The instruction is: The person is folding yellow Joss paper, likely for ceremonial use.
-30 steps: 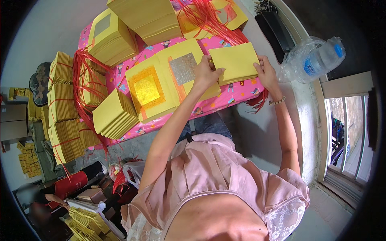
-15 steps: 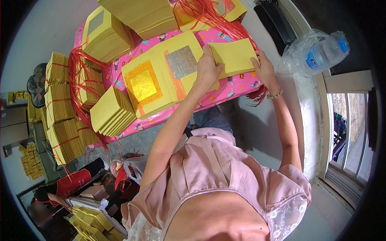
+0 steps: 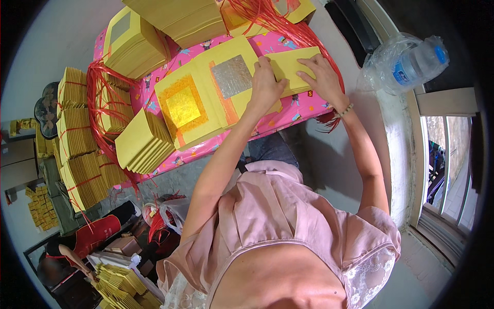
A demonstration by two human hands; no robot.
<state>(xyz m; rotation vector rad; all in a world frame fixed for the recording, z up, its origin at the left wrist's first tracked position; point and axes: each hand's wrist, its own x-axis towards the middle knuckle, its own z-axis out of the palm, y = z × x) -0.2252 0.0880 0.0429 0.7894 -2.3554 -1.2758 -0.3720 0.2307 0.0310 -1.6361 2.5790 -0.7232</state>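
A folded stack of yellow paper point(image 3: 288, 66) lies at the right end of the pink table, in front of me. My left hand point(image 3: 266, 85) grips its left side, fingers curled over the far edge and thumb near the top sheet. The fingers of my right hand point(image 3: 323, 80) are spread and rest on the top right part of the stack. Left of my hands are flat yellow sheets, one bearing a silver square point(image 3: 232, 78), another a gold square on an orange patch point(image 3: 184, 108). Beside them stands a folded yellow bundle point(image 3: 145, 141).
Tall yellow paper stacks point(image 3: 177, 23) stand along the far side of the patterned pink table point(image 3: 206, 149). Red strings point(image 3: 278, 18) trail over the far right corner. Tied bundles point(image 3: 77, 131) are piled left. A wrapped water bottle point(image 3: 414, 67) sits right. A co-worker in red point(image 3: 98, 232) handles yellow paper lower left.
My right hand has moved from the stack's right edge onto its top, its fingers spreading. My left hand stays at the left side. The co-worker's arm has shifted toward the yellow paper.
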